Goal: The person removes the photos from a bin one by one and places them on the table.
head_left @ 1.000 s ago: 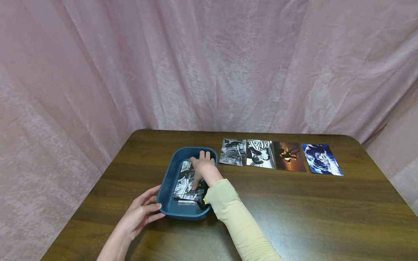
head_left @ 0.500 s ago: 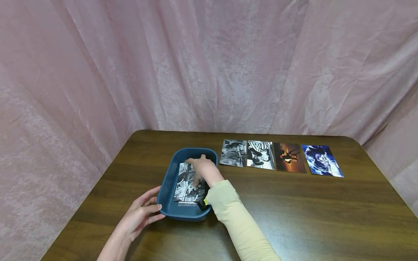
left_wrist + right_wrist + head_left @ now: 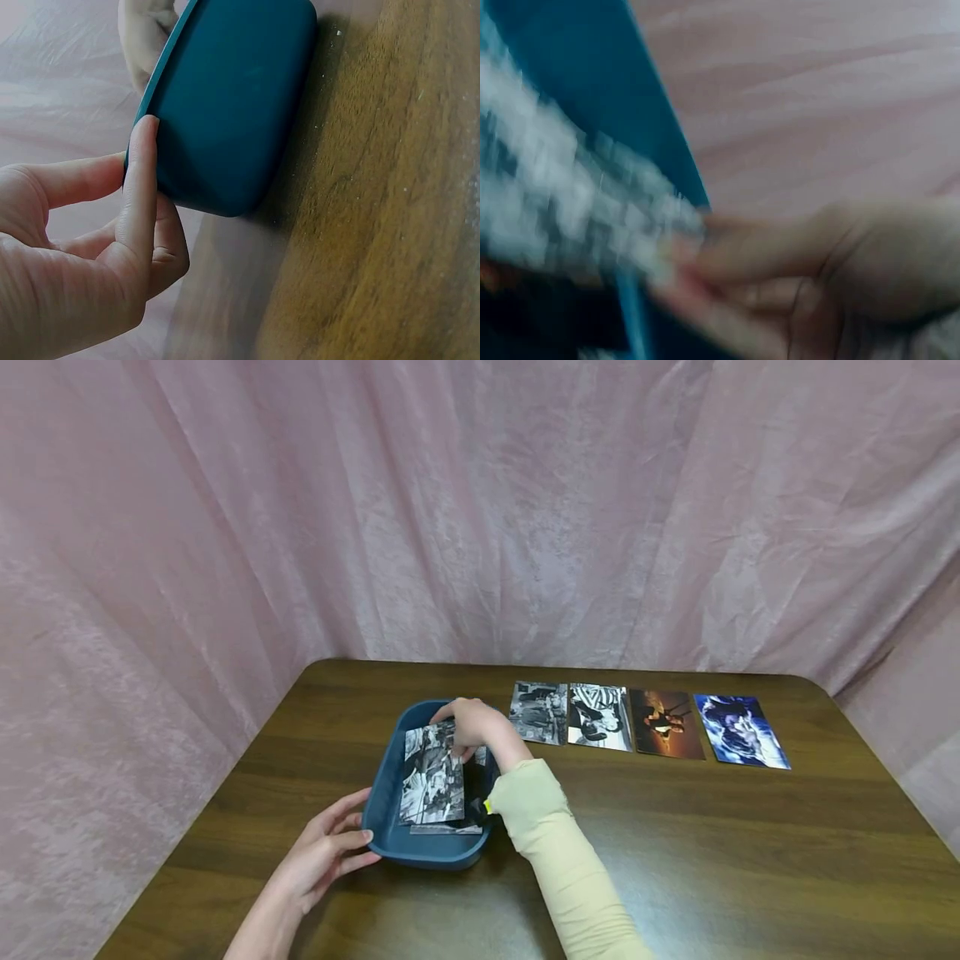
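Note:
A deep blue plastic tray sits on the table. My left hand grips its near left corner; in the left wrist view the thumb and fingers pinch the tray's rim. Inside the tray, my right hand pinches the upper right of a black-and-white photo card, which is lifted and tilted. The right wrist view shows the card blurred between thumb and fingers. Beneath it, more cards lie on the tray's bottom, partly hidden by the held card and the right hand.
To the right of the tray, a row of cards lies flat: a grey one, a striped black-and-white one, an orange-brown one and a blue one. A pink curtain hangs behind the wooden table.
My right hand, earlier spread over the cards in the tray, has taken hold of the top card and raised it, uncovering cards below. The left hand has stayed on the tray.

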Demonstrator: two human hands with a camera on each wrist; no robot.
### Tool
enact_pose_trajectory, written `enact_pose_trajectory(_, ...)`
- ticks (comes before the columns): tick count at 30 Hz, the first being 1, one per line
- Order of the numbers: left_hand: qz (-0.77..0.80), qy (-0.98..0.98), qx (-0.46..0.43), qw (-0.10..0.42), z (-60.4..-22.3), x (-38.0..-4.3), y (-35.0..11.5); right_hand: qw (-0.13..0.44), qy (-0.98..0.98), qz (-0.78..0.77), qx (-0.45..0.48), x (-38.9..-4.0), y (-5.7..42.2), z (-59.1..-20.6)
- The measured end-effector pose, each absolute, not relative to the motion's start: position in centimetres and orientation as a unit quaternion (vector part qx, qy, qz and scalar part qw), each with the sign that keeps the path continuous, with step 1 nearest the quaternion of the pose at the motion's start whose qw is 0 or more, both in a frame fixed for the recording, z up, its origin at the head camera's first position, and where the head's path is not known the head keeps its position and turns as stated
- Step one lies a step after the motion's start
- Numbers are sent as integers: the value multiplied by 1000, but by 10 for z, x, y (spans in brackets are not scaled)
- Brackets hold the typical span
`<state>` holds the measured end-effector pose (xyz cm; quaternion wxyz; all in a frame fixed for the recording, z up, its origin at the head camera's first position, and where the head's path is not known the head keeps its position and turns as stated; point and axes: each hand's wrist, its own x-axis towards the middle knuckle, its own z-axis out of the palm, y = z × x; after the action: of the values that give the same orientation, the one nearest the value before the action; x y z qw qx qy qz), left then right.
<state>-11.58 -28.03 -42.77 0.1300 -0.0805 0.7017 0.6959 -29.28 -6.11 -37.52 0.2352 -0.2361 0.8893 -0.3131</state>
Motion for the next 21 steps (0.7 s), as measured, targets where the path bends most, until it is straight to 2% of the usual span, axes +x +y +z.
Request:
enact_pose_trajectory(11,694,704,-69,134,-428,-116,-285,186,780,-534,-269,-301,16,-359)
enact_pose_trajectory(21,692,705,-60,144,-425,-115,-294,126,760,-596,-225,-296,103,-374)
